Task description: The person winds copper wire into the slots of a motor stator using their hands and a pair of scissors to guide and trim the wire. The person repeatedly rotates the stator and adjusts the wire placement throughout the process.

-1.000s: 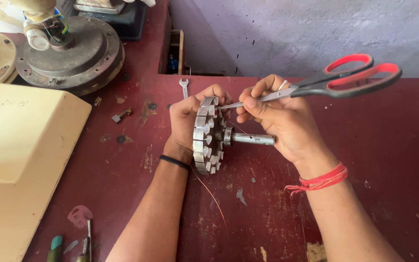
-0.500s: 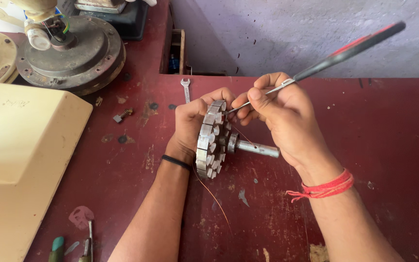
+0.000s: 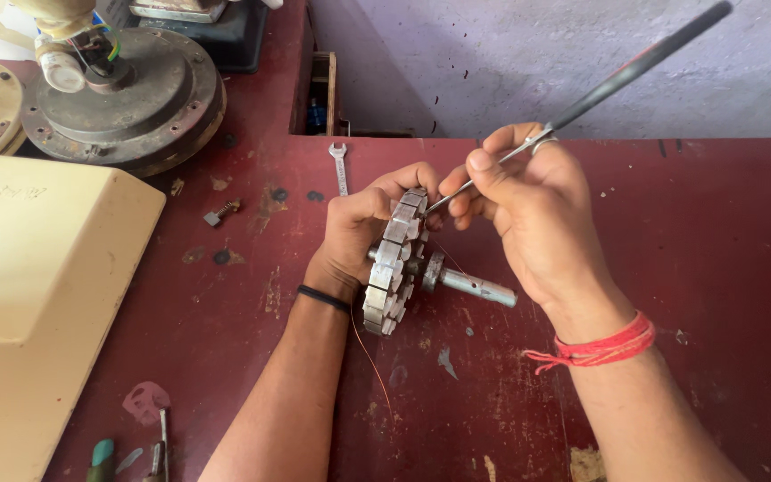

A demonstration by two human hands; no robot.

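My left hand (image 3: 360,228) grips a toothed metal fan stator core (image 3: 392,263) standing on edge on the dark red table (image 3: 725,268), its steel shaft (image 3: 475,287) pointing right. My right hand (image 3: 528,205) holds a pair of scissors (image 3: 622,73) with red and black handles, seen edge-on, the blade tips touching the top teeth of the core. A thin copper wire (image 3: 369,353) trails from the core toward me. A black band circles my left wrist and a red thread my right.
A cream-coloured plastic housing (image 3: 37,295) fills the left side. A round metal motor cover (image 3: 127,94) sits at the back left. A small spanner (image 3: 340,165) and a small screw piece (image 3: 222,212) lie behind the core. Tool handles (image 3: 131,451) rest at the near left.
The scissors have rotated in my right hand, from handles seen flat to edge-on and tilted up to the right. The blade tips stay at the top of the core.
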